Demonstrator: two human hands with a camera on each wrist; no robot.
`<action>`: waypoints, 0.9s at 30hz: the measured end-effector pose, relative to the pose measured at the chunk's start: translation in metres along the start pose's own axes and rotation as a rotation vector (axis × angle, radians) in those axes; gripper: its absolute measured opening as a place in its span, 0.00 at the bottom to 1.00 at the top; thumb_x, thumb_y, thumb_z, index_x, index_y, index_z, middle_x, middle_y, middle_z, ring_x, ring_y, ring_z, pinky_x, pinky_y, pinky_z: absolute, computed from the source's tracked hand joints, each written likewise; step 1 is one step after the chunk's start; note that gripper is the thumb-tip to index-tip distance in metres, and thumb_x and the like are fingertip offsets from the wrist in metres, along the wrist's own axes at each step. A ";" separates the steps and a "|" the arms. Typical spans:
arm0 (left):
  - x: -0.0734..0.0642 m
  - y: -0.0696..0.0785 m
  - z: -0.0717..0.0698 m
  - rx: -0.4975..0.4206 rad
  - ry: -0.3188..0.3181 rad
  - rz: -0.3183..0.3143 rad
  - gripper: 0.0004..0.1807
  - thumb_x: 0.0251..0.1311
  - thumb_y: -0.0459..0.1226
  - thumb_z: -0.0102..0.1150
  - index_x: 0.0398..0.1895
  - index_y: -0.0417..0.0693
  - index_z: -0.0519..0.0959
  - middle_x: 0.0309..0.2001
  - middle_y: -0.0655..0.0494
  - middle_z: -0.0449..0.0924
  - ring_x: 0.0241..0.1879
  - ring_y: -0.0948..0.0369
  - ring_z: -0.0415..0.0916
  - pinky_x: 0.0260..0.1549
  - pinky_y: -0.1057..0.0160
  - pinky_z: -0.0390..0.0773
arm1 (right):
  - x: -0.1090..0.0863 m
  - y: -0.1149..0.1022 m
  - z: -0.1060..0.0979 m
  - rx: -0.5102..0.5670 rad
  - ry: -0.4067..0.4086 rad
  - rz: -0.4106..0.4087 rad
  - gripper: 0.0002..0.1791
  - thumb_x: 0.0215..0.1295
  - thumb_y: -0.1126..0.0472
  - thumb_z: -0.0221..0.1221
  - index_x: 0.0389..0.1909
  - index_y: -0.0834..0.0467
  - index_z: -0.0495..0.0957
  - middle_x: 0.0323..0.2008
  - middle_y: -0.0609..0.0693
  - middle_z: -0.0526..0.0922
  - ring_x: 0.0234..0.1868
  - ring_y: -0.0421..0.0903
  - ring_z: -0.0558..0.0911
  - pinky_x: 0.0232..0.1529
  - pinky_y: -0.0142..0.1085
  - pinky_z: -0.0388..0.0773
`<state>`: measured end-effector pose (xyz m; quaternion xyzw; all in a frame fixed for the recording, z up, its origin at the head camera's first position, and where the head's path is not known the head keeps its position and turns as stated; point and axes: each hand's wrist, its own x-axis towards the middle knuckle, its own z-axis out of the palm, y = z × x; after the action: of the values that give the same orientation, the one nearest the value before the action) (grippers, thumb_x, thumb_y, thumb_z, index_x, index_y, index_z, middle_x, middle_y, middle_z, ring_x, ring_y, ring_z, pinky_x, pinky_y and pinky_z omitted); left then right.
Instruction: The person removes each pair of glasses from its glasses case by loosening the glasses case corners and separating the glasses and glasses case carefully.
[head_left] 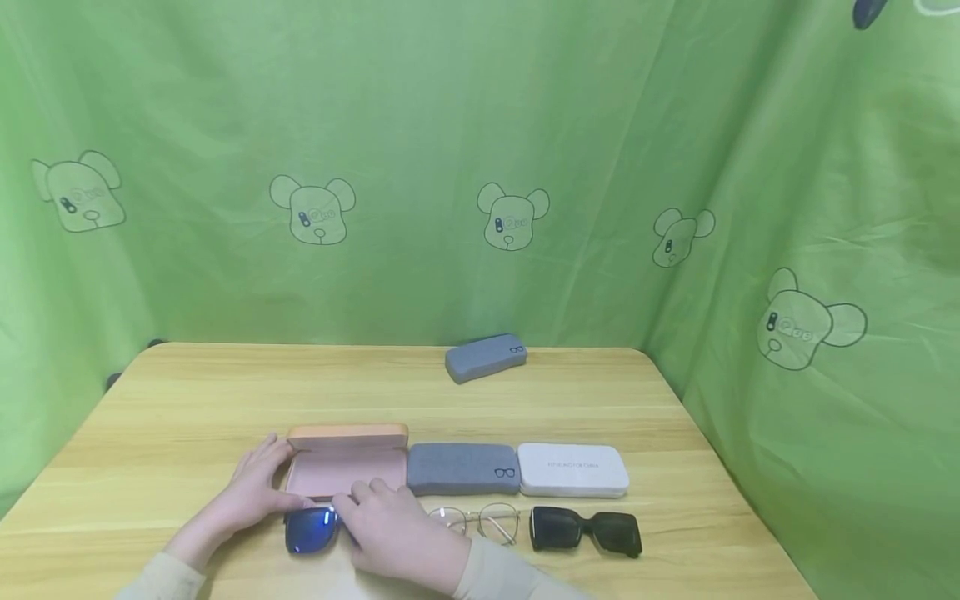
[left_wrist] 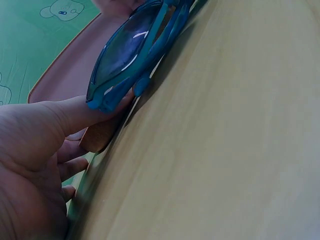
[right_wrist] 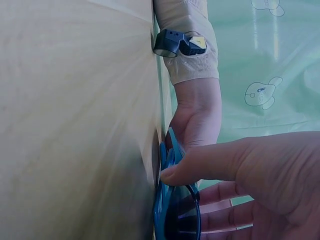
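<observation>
An open glasses case (head_left: 345,475) with a pink lining and an orange-brown lid lies front left on the table, lid raised at the back. My left hand (head_left: 258,483) grips its left end, thumb along the front edge and fingers at the side. Just in front of the case are sunglasses (head_left: 311,532) with blue mirrored lenses, their arms folded. My right hand (head_left: 397,529) pinches them at their right part, covering that lens in the head view. In the left wrist view the left thumb reaches beside the sunglasses' (left_wrist: 122,60) near corner; whether it touches them I cannot tell.
A grey case (head_left: 461,468) and a white case (head_left: 573,469), both closed, stand in line right of the open one. Thin-framed eyeglasses (head_left: 498,523) and black sunglasses (head_left: 585,531) lie before them. Another grey case (head_left: 486,357) sits at the table's back edge, near the green curtain (head_left: 420,275).
</observation>
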<state>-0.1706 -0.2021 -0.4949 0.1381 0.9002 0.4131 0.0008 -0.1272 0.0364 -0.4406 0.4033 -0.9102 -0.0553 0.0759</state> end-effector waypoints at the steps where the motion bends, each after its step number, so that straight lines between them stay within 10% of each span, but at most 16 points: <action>1: 0.000 0.000 0.000 -0.002 -0.001 -0.001 0.49 0.35 0.48 0.77 0.62 0.35 0.69 0.67 0.27 0.62 0.71 0.27 0.39 0.65 0.24 0.32 | 0.000 0.000 0.000 -0.004 0.004 -0.003 0.19 0.51 0.49 0.67 0.43 0.46 0.73 0.31 0.40 0.74 0.27 0.35 0.70 0.17 0.24 0.62; 27: 0.000 0.003 0.000 -0.030 -0.026 -0.048 0.54 0.35 0.49 0.77 0.66 0.34 0.65 0.69 0.27 0.58 0.72 0.29 0.35 0.66 0.26 0.29 | 0.001 -0.004 0.002 -0.018 -0.097 0.031 0.20 0.53 0.47 0.67 0.43 0.44 0.70 0.33 0.39 0.71 0.31 0.36 0.71 0.22 0.29 0.67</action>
<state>-0.1704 -0.2007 -0.4926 0.1215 0.8969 0.4246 0.0244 -0.1253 0.0332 -0.4427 0.3854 -0.9184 -0.0818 0.0363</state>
